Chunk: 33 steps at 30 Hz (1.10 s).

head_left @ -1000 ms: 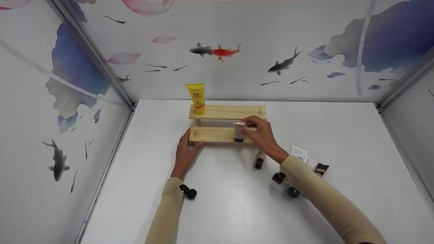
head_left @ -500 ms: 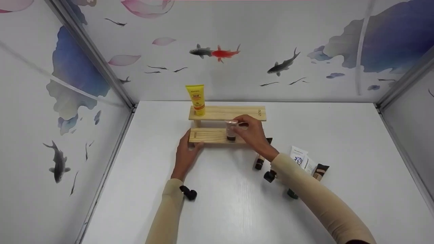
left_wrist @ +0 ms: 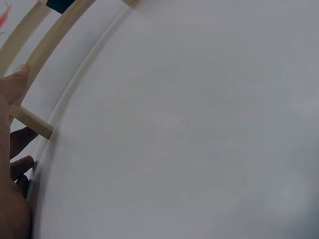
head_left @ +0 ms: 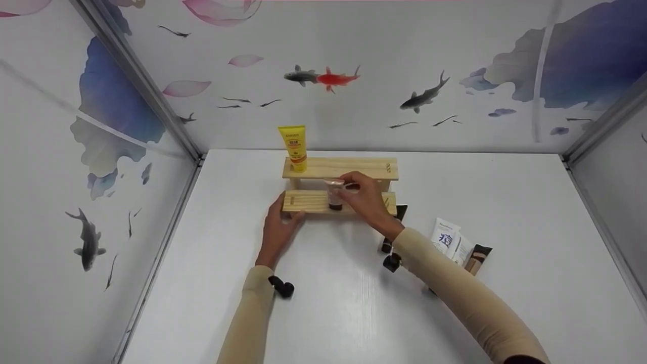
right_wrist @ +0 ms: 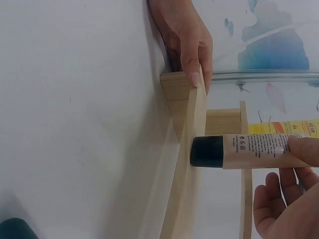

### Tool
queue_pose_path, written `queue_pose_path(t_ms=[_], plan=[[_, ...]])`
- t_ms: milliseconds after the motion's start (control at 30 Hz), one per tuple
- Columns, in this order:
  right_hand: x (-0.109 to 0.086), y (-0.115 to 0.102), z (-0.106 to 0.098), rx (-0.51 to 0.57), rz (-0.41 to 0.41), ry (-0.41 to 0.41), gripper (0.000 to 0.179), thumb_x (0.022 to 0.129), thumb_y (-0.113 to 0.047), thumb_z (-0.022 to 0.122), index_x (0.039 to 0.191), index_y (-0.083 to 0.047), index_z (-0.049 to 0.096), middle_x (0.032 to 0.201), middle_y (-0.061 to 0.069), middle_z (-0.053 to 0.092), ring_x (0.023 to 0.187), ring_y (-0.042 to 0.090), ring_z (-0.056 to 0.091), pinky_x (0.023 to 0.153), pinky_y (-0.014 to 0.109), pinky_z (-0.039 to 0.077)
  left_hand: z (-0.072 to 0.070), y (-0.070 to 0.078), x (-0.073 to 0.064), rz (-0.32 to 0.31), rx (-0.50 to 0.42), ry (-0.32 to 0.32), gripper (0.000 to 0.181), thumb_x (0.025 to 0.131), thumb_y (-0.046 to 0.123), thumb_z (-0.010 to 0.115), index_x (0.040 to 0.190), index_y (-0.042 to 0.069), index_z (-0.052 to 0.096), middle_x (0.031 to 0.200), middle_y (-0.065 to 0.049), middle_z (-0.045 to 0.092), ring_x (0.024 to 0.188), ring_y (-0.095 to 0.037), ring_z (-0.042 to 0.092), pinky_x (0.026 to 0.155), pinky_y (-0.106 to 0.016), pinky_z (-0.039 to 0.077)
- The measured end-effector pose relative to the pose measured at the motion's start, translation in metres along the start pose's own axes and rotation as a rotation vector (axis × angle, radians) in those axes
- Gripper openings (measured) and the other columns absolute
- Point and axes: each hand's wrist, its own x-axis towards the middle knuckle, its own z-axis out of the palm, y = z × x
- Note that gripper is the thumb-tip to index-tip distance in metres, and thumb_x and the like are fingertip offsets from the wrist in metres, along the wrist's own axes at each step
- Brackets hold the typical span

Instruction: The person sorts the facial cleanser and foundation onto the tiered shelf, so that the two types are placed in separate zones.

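We grip the lower shelf (head_left: 309, 203) by its left edge with our left hand (head_left: 279, 227); our right hand (head_left: 366, 201) pinches the tan tube (head_left: 333, 193), cap (right_wrist: 207, 151) touching the shelf near its front edge, room leftward

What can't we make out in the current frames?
- Head: loose tubes, partly hidden by the right sleeve; count unsure.
- Head: small print on the yellow tube, too small.
- Right wrist: held tube's far end, behind the right hand and past the edge.
- Right wrist: dark green thing, cut off at bottom left.
- Left wrist: most of the left hand, cut off by the left edge.
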Motion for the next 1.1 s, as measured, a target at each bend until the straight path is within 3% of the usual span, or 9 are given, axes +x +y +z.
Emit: queue_pose_path(t_ms=[333,867,1100], plan=[[0.007,-0.003,0.016,0.024,-0.022,0.002,0.018,0.099,-0.008,0.083,0.116,-0.002,0.080,0.114,0.010,0.078,0.106,0.026,0.074,0.097,0.040,0.061,0.001,0.000,-0.001,0.053,-0.015,0.005,0.097,0.101,0.057,0.078,0.174,0.013,0.032,0.175,-0.012,0.040,0.162,-0.031,0.036,0.134,-0.051,0.027],[0.019,-0.003,0.044,0.075,-0.010,-0.007,0.017,0.098,-0.007,0.084,0.114,-0.003,0.080,0.111,0.009,0.078,0.105,0.025,0.073,0.096,0.039,0.062,0.001,0.000,-0.002,0.002,-0.002,0.006,0.098,0.100,0.069,0.071,0.175,0.021,0.032,0.175,-0.006,0.039,0.160,-0.026,0.038,0.132,-0.052,0.031],[0.022,-0.006,0.057,0.088,0.005,-0.022,0.018,0.099,-0.006,0.083,0.116,-0.002,0.079,0.112,0.010,0.077,0.106,0.026,0.073,0.097,0.039,0.062,0.001,0.001,-0.002,-0.001,0.006,0.016,0.099,0.099,0.071,0.071,0.175,0.020,0.032,0.172,-0.006,0.043,0.150,-0.024,0.047,0.126,-0.051,0.040]])
